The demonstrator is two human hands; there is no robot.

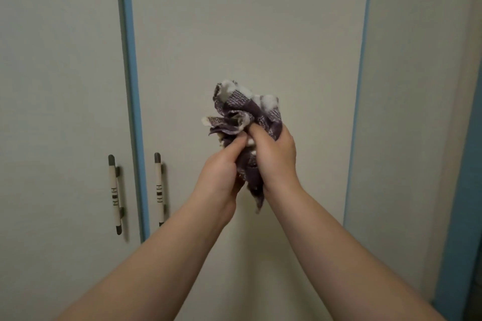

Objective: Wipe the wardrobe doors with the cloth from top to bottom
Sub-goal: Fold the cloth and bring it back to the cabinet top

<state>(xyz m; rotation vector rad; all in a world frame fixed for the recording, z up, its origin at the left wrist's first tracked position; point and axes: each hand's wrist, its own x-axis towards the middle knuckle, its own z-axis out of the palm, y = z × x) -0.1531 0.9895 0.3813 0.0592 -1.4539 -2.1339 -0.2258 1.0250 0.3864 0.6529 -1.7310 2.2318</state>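
A crumpled purple and white checked cloth (pixel 242 114) is bunched up in front of the middle wardrobe door (pixel 247 28). My left hand (pixel 221 172) pinches its lower left folds between thumb and fingers. From the right side, my right hand (pixel 273 156) grips the bundle, fingers curled into the fabric. A tail of cloth hangs down between my wrists. The cloth is held a little off the door, about level with the handles.
The pale doors have blue edge strips (pixel 133 101). Two vertical bar handles, the left handle (pixel 115 194) and the right handle (pixel 159 189), sit at the left. Another door panel (pixel 412 86) and a blue frame (pixel 461 203) lie to the right.
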